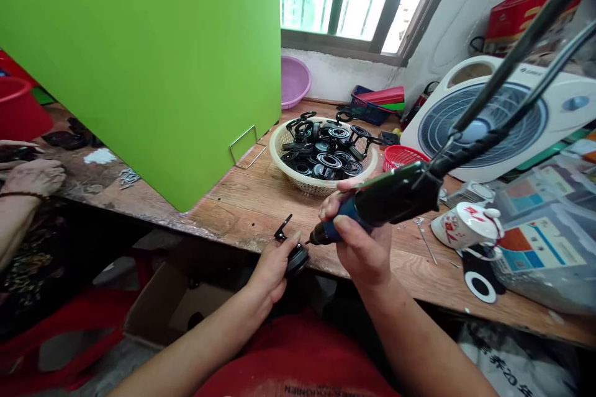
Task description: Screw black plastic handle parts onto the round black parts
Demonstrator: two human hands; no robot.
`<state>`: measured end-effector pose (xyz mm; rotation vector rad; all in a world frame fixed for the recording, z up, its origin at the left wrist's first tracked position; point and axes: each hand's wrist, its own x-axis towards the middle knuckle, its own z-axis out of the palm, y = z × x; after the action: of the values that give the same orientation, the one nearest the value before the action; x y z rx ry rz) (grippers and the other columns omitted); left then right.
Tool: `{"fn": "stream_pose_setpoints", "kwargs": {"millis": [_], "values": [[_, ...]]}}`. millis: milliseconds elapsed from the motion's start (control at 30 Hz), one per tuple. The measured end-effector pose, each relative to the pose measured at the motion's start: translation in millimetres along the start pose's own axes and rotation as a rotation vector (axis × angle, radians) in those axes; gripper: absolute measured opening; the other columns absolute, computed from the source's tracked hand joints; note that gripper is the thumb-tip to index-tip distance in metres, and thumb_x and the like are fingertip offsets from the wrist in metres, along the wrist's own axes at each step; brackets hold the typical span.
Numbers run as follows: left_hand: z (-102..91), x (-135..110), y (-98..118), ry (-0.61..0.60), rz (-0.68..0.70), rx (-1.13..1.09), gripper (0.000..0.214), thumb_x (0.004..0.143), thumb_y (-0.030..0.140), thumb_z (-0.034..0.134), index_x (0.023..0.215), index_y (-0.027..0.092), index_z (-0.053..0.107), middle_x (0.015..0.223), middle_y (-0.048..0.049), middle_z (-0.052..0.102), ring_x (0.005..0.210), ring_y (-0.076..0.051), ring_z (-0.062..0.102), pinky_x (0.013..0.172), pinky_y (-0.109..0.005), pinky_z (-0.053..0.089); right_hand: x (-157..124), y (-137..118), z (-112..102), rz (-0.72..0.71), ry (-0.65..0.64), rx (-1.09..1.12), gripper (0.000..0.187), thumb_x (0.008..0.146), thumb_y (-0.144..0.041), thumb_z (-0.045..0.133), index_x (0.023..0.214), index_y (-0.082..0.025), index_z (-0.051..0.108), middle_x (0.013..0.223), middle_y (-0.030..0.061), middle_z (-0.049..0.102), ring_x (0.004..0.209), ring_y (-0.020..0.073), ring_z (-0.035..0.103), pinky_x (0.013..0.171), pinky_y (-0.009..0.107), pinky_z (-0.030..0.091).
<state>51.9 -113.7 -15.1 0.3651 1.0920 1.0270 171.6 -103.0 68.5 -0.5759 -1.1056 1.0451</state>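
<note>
My left hand is closed around a small round black part at the front edge of the wooden table. My right hand grips a dark electric screwdriver, its tip pointing at the black part. A thick black cable runs from the tool up to the right. A small black bracket lies on the table just behind my left hand. A cream basket full of several black round parts stands further back.
A big green board stands at the left. Another person's hand rests at the far left. A white fan, red basket, tipped white cup, plastic bags and a cardboard box below surround me.
</note>
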Motion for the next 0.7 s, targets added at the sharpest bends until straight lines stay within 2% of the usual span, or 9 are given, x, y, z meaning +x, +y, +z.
{"fn": "stream_pose_setpoints", "kwargs": {"millis": [133,233,400,500,700], "values": [[2.9,-2,-3,-0.026,0.017,-0.017,0.034,0.061,0.036,0.080,0.082,0.013,0.066,0.066,-0.0019,0.067,0.054,-0.011,0.060,0.054,-0.020,0.046,-10,2,4,0.022,-0.018,0.027,0.037,0.075,-0.027,0.070,0.108,-0.022,0.054,0.080,0.0014,0.056,0.072,0.0151,0.054,0.065,0.031,0.047],[3.5,-2,-4,-0.095,0.047,-0.027,0.038,0.063,0.035,0.079,0.092,0.014,0.068,0.079,-0.0044,0.070,0.062,-0.012,0.063,0.060,-0.021,0.048,-13,6,3,0.022,-0.034,0.029,0.034,0.077,-0.024,0.068,0.107,-0.022,0.054,0.080,0.0010,0.056,0.071,0.0141,0.054,0.065,0.030,0.048],[3.2,1,-7,-0.220,0.079,-0.051,0.037,0.068,0.036,0.076,0.096,0.012,0.068,0.084,-0.0071,0.071,0.074,-0.016,0.065,0.070,-0.024,0.050,-19,7,3,-0.073,0.039,-0.053,0.031,0.077,-0.018,0.067,0.104,-0.022,0.051,0.085,0.0009,0.054,0.071,0.0134,0.055,0.067,0.031,0.049],[3.4,1,-8,-0.276,0.095,-0.068,0.037,0.070,0.035,0.075,0.098,0.011,0.068,0.086,-0.0079,0.071,0.079,-0.018,0.065,0.079,-0.028,0.049,-22,6,4,-0.119,0.034,-0.111,0.029,0.077,-0.015,0.066,0.101,-0.022,0.051,0.081,-0.0002,0.054,0.069,0.0130,0.055,0.066,0.031,0.049],[4.6,-2,-7,-0.247,0.051,-0.013,0.037,0.066,0.035,0.078,0.093,0.011,0.070,0.081,-0.0076,0.071,0.078,-0.018,0.065,0.078,-0.027,0.049,-25,2,3,-0.121,-0.013,-0.175,0.026,0.078,-0.013,0.064,0.098,-0.023,0.050,0.078,-0.0013,0.054,0.065,0.0131,0.056,0.063,0.031,0.049]]}}
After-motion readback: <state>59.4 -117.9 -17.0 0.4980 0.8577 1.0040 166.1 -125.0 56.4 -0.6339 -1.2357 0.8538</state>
